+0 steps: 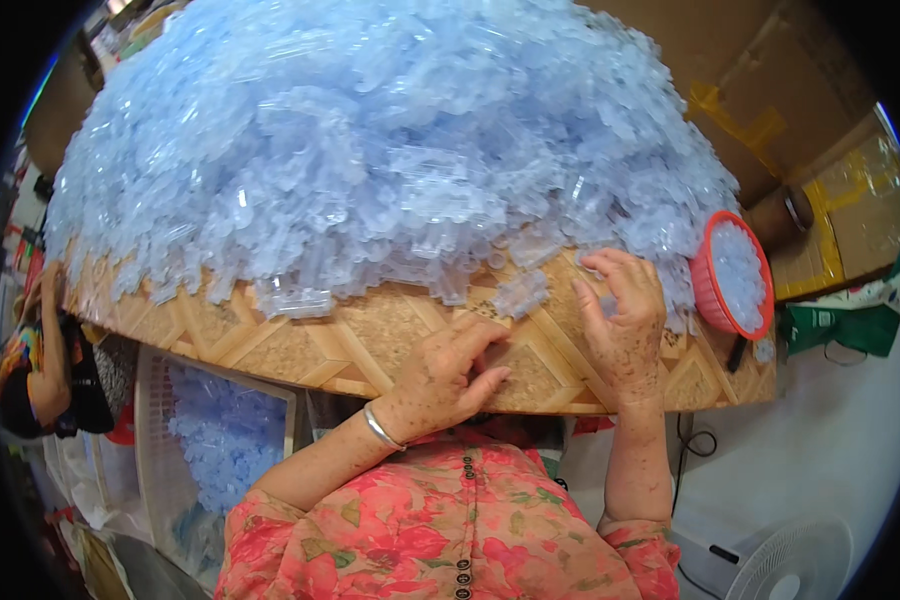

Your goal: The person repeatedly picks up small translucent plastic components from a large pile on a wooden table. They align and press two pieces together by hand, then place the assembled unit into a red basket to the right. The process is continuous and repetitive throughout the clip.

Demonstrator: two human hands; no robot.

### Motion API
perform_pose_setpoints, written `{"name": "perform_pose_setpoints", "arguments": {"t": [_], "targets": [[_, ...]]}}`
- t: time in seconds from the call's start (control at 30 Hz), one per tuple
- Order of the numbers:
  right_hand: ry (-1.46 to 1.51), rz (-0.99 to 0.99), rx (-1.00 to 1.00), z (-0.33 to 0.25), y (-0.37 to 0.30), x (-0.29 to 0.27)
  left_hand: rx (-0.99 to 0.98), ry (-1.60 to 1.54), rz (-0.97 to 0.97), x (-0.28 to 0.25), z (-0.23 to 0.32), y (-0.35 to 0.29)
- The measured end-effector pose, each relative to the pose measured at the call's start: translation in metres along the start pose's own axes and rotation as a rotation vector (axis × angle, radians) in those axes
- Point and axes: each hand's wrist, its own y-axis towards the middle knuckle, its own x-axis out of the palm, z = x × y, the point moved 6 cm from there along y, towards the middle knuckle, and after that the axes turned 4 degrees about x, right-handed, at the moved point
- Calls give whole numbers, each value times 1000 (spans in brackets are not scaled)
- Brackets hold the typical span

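A huge heap of small clear, bluish plastic pieces (370, 170) covers most of the wood-patterned table (370, 335). Over the near edge is my left hand (445, 375), wearing a silver bangle. Its fingers bend loosely, with the thumb apart from the index finger and no piece visible between them. To the right, my right hand (625, 310) hovers at the heap's near edge, fingers curved and thumb spread away. A small loose cluster of clear pieces (521, 294) lies on the tabletop between my hands.
A red plastic basket (706, 290) full of similar pieces stands at the table's right. A pale crate (155, 440) of pieces sits below the left edge. Cardboard boxes (850, 215) are at right; a white fan (795, 565) is lower right. Another person's arm (50, 350) shows far left.
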Motion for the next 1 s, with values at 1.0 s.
{"name": "perform_pose_setpoints", "arguments": {"t": [1.0], "targets": [[-127, 26, -28, -48, -63, 17, -59, -178, -7, -2, -7, -3]]}}
